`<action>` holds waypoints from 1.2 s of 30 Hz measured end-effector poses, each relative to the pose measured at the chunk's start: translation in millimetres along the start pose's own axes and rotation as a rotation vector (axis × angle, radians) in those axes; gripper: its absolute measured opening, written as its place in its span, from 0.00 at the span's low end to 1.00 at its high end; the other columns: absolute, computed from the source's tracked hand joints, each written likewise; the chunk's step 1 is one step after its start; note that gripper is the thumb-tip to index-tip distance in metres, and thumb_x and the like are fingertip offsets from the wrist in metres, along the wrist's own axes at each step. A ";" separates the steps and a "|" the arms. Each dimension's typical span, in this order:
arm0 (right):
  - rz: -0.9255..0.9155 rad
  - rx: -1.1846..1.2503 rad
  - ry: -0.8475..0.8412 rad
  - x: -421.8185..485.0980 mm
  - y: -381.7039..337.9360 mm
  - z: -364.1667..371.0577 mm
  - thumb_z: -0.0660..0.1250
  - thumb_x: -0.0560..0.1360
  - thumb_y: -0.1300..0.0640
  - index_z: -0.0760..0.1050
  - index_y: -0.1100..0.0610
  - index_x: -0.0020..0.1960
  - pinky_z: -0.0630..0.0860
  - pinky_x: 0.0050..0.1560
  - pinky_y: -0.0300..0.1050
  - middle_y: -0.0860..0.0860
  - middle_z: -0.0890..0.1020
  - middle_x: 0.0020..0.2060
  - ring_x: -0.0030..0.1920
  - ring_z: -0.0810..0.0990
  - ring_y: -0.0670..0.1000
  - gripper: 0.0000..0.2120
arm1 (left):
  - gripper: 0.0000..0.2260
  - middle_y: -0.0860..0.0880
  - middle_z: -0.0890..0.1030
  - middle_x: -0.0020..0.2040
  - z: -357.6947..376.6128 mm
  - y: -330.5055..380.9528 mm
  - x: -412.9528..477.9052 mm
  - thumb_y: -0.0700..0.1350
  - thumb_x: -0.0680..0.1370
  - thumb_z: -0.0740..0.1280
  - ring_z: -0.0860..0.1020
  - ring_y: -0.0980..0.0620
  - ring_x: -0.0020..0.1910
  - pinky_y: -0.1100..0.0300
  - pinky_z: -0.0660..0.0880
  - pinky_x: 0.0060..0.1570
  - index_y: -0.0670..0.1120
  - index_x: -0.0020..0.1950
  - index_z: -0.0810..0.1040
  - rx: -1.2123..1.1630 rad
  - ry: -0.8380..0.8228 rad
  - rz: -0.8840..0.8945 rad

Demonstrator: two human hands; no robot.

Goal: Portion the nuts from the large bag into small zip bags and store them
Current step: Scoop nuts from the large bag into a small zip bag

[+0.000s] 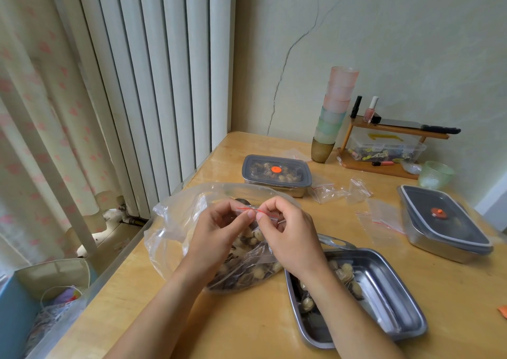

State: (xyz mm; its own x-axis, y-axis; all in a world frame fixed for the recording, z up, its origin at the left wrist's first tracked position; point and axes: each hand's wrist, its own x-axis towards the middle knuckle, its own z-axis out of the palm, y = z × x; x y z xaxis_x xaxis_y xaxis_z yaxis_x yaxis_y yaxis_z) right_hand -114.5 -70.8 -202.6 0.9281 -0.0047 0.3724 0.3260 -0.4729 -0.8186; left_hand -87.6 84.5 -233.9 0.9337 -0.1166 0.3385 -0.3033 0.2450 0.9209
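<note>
Both hands hold a small zip bag (253,231) with a red seal line, filled with nuts, above the large clear bag (181,221) of nuts on the wooden table. My left hand (219,227) pinches the seal's left part and my right hand (288,229) pinches its right part. An open steel tray (389,290) by my right forearm holds several filled small bags. Empty small zip bags (337,191) lie scattered further back.
A lidded steel container (277,172) with nuts stands behind the large bag; another lidded one (447,221) sits at right. Stacked cups (333,114), a small wooden shelf (389,130) and a green glass bowl (436,174) line the wall. The table's left edge borders a radiator.
</note>
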 end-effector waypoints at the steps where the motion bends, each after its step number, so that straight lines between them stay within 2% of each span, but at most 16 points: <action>1: -0.007 -0.005 0.002 -0.1 0.1 0.0 0.70 0.80 0.58 0.78 0.52 0.43 0.68 0.33 0.31 0.44 0.80 0.32 0.31 0.76 0.43 0.07 | 0.05 0.41 0.84 0.42 0.6 0.4 -0.3 0.36 0.79 0.70 0.81 0.51 0.41 0.62 0.77 0.43 0.34 0.47 0.80 0.005 -0.008 0.004; 5: -0.078 -0.084 0.051 0.2 -0.6 -0.5 0.70 0.79 0.61 0.77 0.53 0.41 0.66 0.33 0.30 0.43 0.78 0.32 0.33 0.76 0.44 0.08 | 0.04 0.48 0.82 0.40 2.3 -1.1 -2.1 0.39 0.81 0.69 0.78 0.55 0.39 0.61 0.75 0.41 0.39 0.49 0.82 0.086 -0.033 0.019; 10: -0.153 -0.157 0.093 1.3 -1.7 0.1 0.71 0.78 0.62 0.78 0.54 0.41 0.67 0.35 0.29 0.43 0.78 0.35 0.39 0.77 0.45 0.08 | 0.03 0.47 0.84 0.42 2.9 -0.4 -4.2 0.40 0.81 0.70 0.81 0.51 0.42 0.57 0.77 0.44 0.43 0.49 0.83 0.139 0.009 0.054; 15: -0.022 -0.010 0.068 1.9 1.8 1.9 0.70 0.79 0.57 0.80 0.51 0.43 0.76 0.36 0.38 0.48 0.82 0.36 0.37 0.80 0.46 0.06 | 0.04 0.39 0.85 0.44 1.9 -0.5 -2.0 0.39 0.80 0.70 0.80 0.50 0.42 0.59 0.77 0.44 0.39 0.49 0.84 0.068 0.064 0.044; 19: 0.013 0.042 0.073 3.1 1.4 1.4 0.70 0.79 0.60 0.80 0.54 0.43 0.71 0.36 0.32 0.44 0.80 0.32 0.33 0.75 0.41 0.07 | 0.05 0.48 0.81 0.39 2.6 0.6 -2.5 0.42 0.81 0.68 0.77 0.54 0.39 0.63 0.75 0.42 0.42 0.50 0.82 0.028 0.072 -0.026; 23: 0.022 0.089 0.051 3.5 1.5 -0.6 0.69 0.79 0.61 0.79 0.55 0.42 0.71 0.37 0.33 0.45 0.79 0.32 0.34 0.74 0.40 0.07 | 0.08 0.40 0.83 0.45 0.2 0.1 -1.7 0.47 0.81 0.70 0.79 0.50 0.44 0.58 0.76 0.48 0.43 0.54 0.82 0.028 0.021 -0.045; 26: 0.035 0.152 0.027 3.9 -0.5 -2.2 0.69 0.79 0.61 0.79 0.55 0.43 0.74 0.40 0.38 0.49 0.81 0.35 0.36 0.76 0.42 0.07 | 0.07 0.46 0.80 0.38 1.1 1.1 -0.5 0.46 0.81 0.69 0.76 0.52 0.39 0.59 0.74 0.44 0.43 0.50 0.83 0.027 0.022 -0.051; 28: 0.056 0.199 -0.001 4.5 -1.0 -1.9 0.70 0.79 0.60 0.79 0.55 0.43 0.75 0.42 0.42 0.48 0.80 0.35 0.37 0.77 0.43 0.06 | 0.08 0.47 0.79 0.36 1.3 1.2 -0.5 0.46 0.81 0.70 0.76 0.50 0.39 0.55 0.74 0.43 0.42 0.49 0.84 0.008 0.016 -0.071; 31: 0.079 0.272 -0.057 5.4 -0.6 -1.6 0.69 0.78 0.57 0.79 0.54 0.43 0.75 0.44 0.48 0.48 0.79 0.36 0.40 0.76 0.47 0.05 | 0.11 0.41 0.81 0.41 0.6 1.7 -0.6 0.49 0.80 0.70 0.78 0.47 0.43 0.48 0.74 0.47 0.41 0.51 0.84 -0.015 -0.002 -0.093; 34: 0.092 0.356 -0.086 4.7 -1.9 -2.9 0.68 0.80 0.62 0.78 0.58 0.45 0.72 0.41 0.38 0.47 0.76 0.36 0.39 0.74 0.45 0.05 | 0.13 0.30 0.80 0.51 0.1 2.4 0.1 0.50 0.79 0.69 0.77 0.42 0.48 0.43 0.72 0.54 0.40 0.54 0.84 -0.037 -0.020 -0.095; 36: 0.104 0.362 -0.086 4.3 -1.6 -2.7 0.67 0.81 0.64 0.78 0.59 0.45 0.72 0.40 0.36 0.46 0.76 0.36 0.38 0.73 0.45 0.06 | 0.13 0.31 0.80 0.48 -0.7 2.3 -0.1 0.49 0.80 0.69 0.76 0.41 0.47 0.42 0.71 0.52 0.40 0.53 0.84 -0.037 -0.018 -0.093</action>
State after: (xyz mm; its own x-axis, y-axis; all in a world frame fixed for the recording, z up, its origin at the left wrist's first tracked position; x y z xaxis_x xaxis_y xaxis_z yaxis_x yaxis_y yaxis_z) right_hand -111.5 -72.5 -198.5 0.9663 0.0452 0.2536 0.2574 -0.1316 -0.9573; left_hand -88.3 85.8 -232.0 0.9538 -0.1574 0.2558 -0.2081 0.2679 0.9407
